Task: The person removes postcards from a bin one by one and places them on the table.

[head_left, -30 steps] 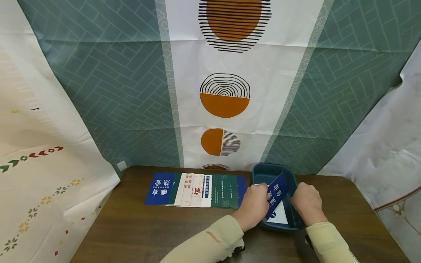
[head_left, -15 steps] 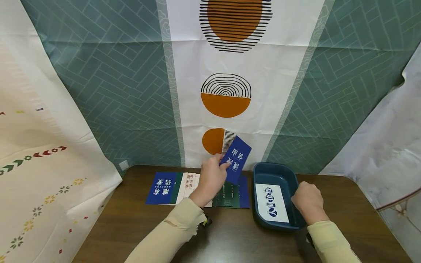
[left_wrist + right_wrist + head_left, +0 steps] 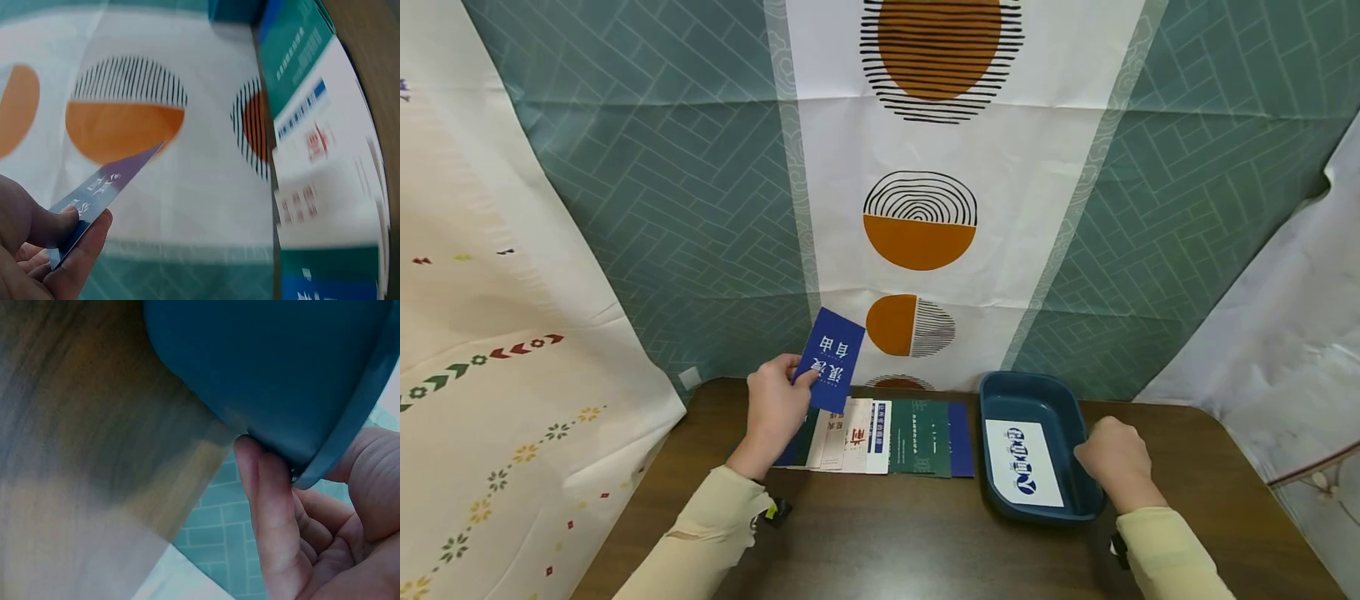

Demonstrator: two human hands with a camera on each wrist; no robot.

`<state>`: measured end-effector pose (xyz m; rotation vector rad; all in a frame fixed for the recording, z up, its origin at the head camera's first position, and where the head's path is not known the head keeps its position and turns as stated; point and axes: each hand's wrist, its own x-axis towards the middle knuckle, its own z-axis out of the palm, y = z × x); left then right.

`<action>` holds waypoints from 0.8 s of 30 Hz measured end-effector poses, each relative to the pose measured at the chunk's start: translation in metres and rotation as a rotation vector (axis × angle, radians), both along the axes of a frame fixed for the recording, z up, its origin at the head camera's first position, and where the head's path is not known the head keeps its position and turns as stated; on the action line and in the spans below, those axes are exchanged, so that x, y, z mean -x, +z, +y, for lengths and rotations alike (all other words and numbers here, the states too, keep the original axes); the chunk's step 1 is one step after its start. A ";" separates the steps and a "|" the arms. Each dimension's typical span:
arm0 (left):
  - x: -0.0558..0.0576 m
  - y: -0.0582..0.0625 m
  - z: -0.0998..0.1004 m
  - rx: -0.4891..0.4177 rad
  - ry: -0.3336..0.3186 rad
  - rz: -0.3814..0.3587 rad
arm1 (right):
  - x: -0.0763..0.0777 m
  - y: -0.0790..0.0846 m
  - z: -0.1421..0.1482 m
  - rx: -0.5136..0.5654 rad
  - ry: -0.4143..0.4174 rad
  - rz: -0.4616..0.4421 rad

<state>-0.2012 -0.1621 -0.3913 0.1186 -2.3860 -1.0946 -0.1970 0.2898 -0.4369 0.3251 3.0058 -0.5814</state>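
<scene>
In the head view my left hand (image 3: 775,412) pinches a dark blue card (image 3: 829,360) with white characters between thumb and fingers. The card is tilted, raised over the left end of an overlapping row of cards (image 3: 919,437). The left wrist view shows the thumb on top of the card (image 3: 103,187) and fingers beneath. My right hand (image 3: 1116,460) grips the right rim of a dark blue plastic bin (image 3: 1033,402); in the right wrist view its fingers press the outer wall and its thumb goes over the rim. A white card (image 3: 1024,465) with blue lettering lies inside the bin.
The brown wooden table (image 3: 880,533) ends at a patterned cloth backdrop (image 3: 737,233) behind the cards and bin. A white cloth (image 3: 527,375) hangs on the left, and pale fabric (image 3: 1292,358) borders the right side.
My left hand has lifted the blue card out of the bin and carried it left to the far end of the row, uncovering the white card. The right hand stays on the rim.
</scene>
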 end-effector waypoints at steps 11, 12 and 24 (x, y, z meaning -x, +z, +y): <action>-0.010 -0.012 -0.061 -0.011 0.155 -0.043 | 0.003 0.001 0.011 0.050 0.011 0.009; -0.010 -0.013 -0.065 -0.030 0.162 -0.044 | 0.004 0.001 0.011 0.049 0.015 0.011; -0.010 -0.030 -0.108 -0.095 0.237 0.003 | 0.003 0.003 0.013 0.056 0.029 0.007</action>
